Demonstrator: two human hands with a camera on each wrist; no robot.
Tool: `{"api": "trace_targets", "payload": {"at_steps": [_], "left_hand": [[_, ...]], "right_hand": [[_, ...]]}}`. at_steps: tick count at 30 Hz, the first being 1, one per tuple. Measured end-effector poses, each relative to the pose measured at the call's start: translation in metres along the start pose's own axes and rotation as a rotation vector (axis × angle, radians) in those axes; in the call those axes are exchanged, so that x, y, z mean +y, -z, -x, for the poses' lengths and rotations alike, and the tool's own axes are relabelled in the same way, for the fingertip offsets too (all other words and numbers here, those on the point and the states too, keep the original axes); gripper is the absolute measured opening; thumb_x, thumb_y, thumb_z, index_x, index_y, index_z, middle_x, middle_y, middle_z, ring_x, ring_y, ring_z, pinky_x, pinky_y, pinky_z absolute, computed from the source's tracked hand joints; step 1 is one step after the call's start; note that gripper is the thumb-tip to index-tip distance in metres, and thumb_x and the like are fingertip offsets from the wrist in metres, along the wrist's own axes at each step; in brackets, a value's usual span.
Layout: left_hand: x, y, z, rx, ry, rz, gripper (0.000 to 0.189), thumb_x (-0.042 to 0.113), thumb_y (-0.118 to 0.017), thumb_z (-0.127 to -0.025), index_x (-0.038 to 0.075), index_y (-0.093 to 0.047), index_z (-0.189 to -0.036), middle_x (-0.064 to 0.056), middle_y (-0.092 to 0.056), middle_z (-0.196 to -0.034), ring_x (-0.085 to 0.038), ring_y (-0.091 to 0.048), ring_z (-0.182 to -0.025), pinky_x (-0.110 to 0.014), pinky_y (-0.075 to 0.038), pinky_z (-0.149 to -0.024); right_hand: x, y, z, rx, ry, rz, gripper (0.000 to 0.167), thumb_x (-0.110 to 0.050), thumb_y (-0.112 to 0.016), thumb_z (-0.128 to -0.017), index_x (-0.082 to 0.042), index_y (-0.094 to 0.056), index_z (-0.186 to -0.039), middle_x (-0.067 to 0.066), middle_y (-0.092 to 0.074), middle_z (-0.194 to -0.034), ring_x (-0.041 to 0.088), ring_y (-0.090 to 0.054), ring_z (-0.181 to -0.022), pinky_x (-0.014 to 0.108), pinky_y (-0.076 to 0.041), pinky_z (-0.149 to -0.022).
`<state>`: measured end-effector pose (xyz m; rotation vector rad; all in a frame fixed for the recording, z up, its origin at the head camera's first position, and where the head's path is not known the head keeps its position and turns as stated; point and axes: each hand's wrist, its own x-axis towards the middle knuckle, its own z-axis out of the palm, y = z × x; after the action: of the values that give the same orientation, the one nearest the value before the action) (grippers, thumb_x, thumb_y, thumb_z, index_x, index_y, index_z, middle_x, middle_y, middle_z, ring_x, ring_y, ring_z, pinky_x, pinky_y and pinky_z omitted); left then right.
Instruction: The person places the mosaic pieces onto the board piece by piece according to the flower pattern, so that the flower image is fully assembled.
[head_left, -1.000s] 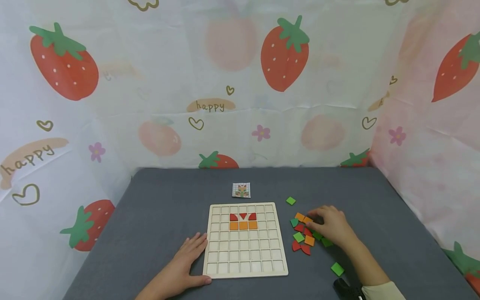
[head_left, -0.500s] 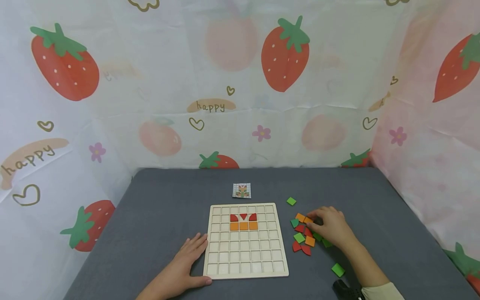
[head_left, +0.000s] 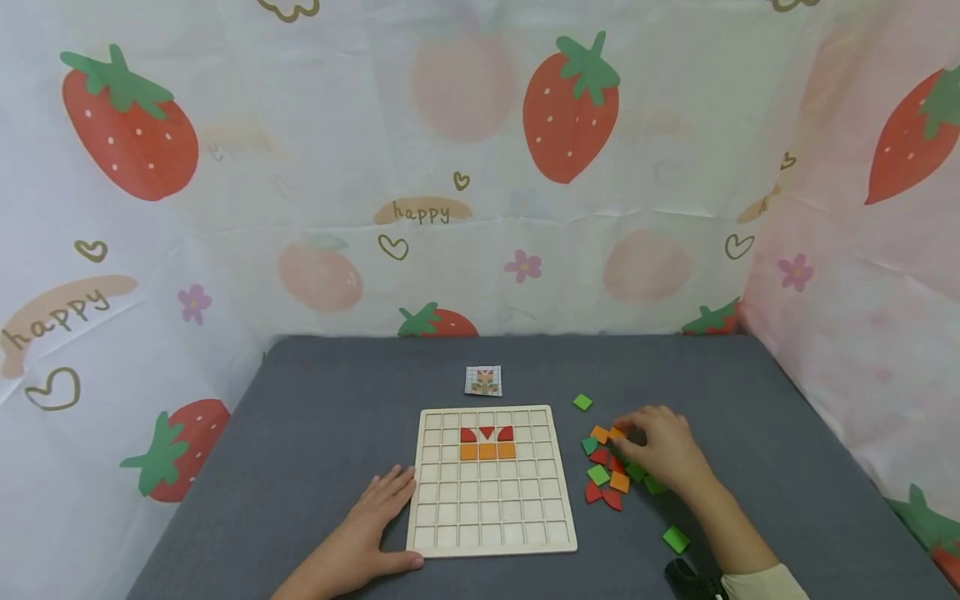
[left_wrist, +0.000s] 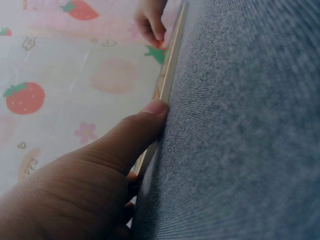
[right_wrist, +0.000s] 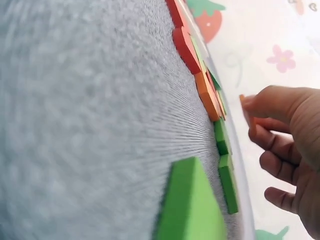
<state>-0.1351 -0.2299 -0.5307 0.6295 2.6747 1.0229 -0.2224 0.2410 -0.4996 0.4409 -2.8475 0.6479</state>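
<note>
A pale wooden grid board lies on the table, with red pieces in one row and orange squares below. My left hand rests along its left edge, fingers straight and thumb at the near corner; the left wrist view shows the thumb against the board's side. To the right, my right hand pinches an orange square tile between thumb and fingers, above the other pieces in the right wrist view. Beneath and beside it lie loose red pieces, green tiles and orange tiles.
A small pattern card lies behind the board. Single green tiles sit apart from the pile, one at the back and another near the right forearm. Strawberry-printed cloth stands behind the grey table.
My right hand has risen slightly from the pile, and the orange tile has come up with it. The left hand and the board have stayed in place.
</note>
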Motion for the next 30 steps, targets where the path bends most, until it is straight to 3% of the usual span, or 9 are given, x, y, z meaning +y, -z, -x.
{"api": "trace_targets", "payload": {"at_steps": [10,16,21,30], "left_hand": [[-0.001,-0.002,0.0,0.025,-0.028,0.0,0.112,0.064,-0.079,-0.078,0.001,-0.035,-0.159,-0.009,-0.026,-0.169,-0.034,-0.012,-0.158,-0.039,0.0,-0.123],[-0.004,-0.002,0.001,0.034,-0.032,-0.006,0.111,0.064,-0.079,-0.078,0.0,-0.036,-0.158,-0.009,-0.026,-0.169,-0.034,-0.013,-0.158,-0.029,0.002,-0.122],[-0.004,-0.002,0.001,0.031,-0.03,-0.019,0.111,0.064,-0.079,-0.078,0.0,-0.036,-0.158,-0.01,-0.026,-0.169,-0.035,-0.014,-0.158,-0.019,0.006,-0.122],[-0.004,-0.002,0.0,0.032,-0.028,-0.028,0.111,0.065,-0.079,-0.078,0.001,-0.037,-0.158,-0.009,-0.027,-0.169,-0.034,-0.014,-0.158,-0.024,0.005,-0.124]], "right_hand": [[-0.013,0.012,-0.003,0.059,0.069,-0.069,0.023,-0.017,-0.081,-0.089,-0.012,-0.079,-0.111,0.002,-0.071,-0.104,0.029,-0.058,-0.104,0.065,-0.04,-0.097],[-0.033,0.015,-0.012,0.077,0.182,-0.133,0.024,-0.016,-0.083,-0.088,-0.017,-0.078,-0.111,-0.005,-0.07,-0.1,0.027,-0.058,-0.102,0.061,-0.041,-0.097],[-0.055,0.018,-0.019,0.069,0.216,-0.166,0.022,-0.018,-0.082,-0.089,-0.021,-0.077,-0.11,-0.008,-0.069,-0.102,0.023,-0.056,-0.104,0.057,-0.04,-0.098],[-0.086,0.008,-0.028,0.067,0.265,-0.207,0.023,-0.015,-0.081,-0.09,-0.019,-0.078,-0.112,-0.007,-0.07,-0.106,0.021,-0.055,-0.106,0.056,-0.04,-0.099]]}}
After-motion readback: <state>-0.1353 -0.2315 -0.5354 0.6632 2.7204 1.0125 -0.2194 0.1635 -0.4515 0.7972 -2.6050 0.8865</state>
